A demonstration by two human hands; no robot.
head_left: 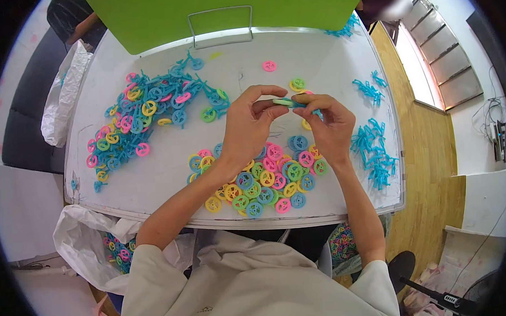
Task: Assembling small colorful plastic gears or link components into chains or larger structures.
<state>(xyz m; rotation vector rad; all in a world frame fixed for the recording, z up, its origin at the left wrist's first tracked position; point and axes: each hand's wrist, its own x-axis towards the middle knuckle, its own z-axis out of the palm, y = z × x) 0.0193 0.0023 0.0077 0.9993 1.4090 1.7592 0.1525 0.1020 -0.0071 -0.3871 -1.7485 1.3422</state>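
Observation:
Above the middle of the white table, both my hands meet. My left hand (247, 127) pinches a small green plastic wheel (282, 102), seen edge-on, between thumb and fingers. In my right hand (332, 125) a blue plastic piece (299, 104) is gripped against that wheel; my fingers cover most of it. Below my hands spreads a heap of loose spoked wheels (267, 180) in pink, yellow, green and blue. A few more wheels, among them a pink one (269, 66), lie beyond my hands.
A large pile of blue pieces with coloured wheels (160, 97) covers the table's left side. Blue plastic pieces (372, 153) lie along the right edge. A green board (224, 9) with a metal handle stands at the back. A white sack (78, 233) with coloured parts is at lower left.

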